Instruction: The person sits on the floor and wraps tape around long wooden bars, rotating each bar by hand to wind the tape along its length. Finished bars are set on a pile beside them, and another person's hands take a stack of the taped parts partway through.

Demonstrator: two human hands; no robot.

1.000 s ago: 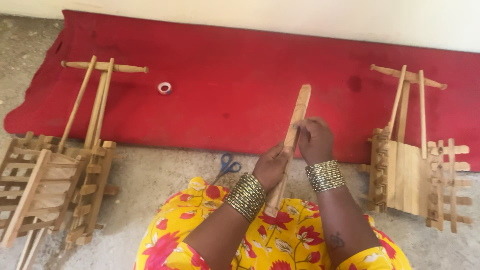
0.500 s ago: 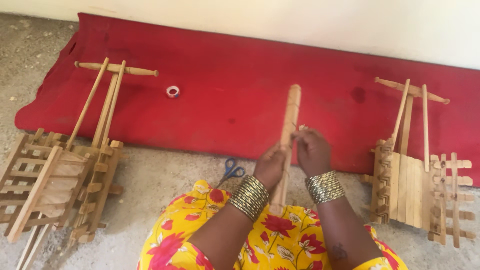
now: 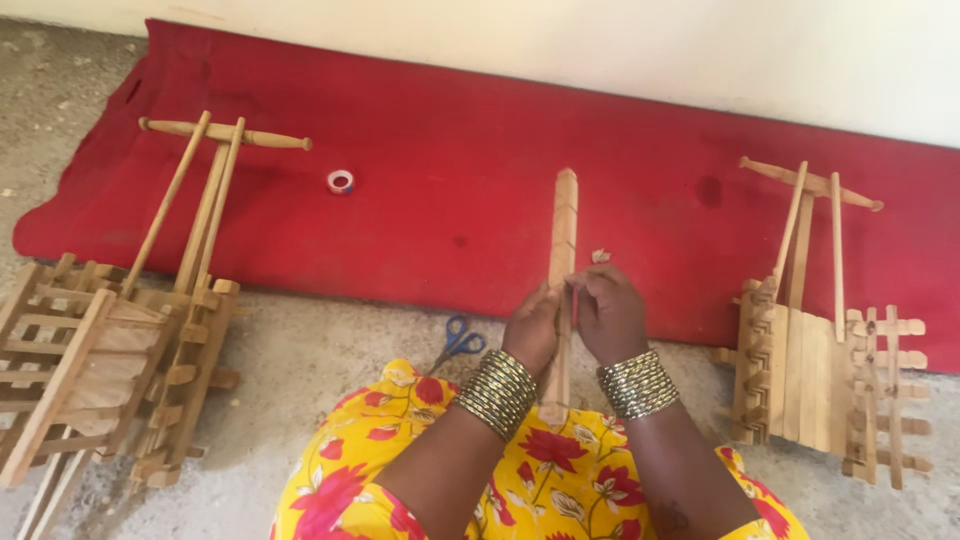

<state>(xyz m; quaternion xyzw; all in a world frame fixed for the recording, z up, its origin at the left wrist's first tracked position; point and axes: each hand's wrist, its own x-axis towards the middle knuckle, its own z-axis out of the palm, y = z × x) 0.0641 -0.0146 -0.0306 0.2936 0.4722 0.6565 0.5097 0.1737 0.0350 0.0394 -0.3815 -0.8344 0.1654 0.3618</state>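
While both clasp the notched wooden stick [image 3: 562, 262], which points toward twelve o'clock over the red mat [image 3: 450, 130], the left hand [image 3: 532, 328] and right hand [image 3: 610, 315] stay closed around it; blue scissors [image 3: 458, 341] lie at nine o'clock.

A long, pale wooden slat [image 3: 562, 270] with notched edges is standing nearly upright, its lower end resting at the yellow floral cloth [image 3: 540, 470], its upper end reaching over the red mat [image 3: 450, 170].

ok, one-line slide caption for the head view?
Both hands hold a notched wooden stick upright over a red mat.
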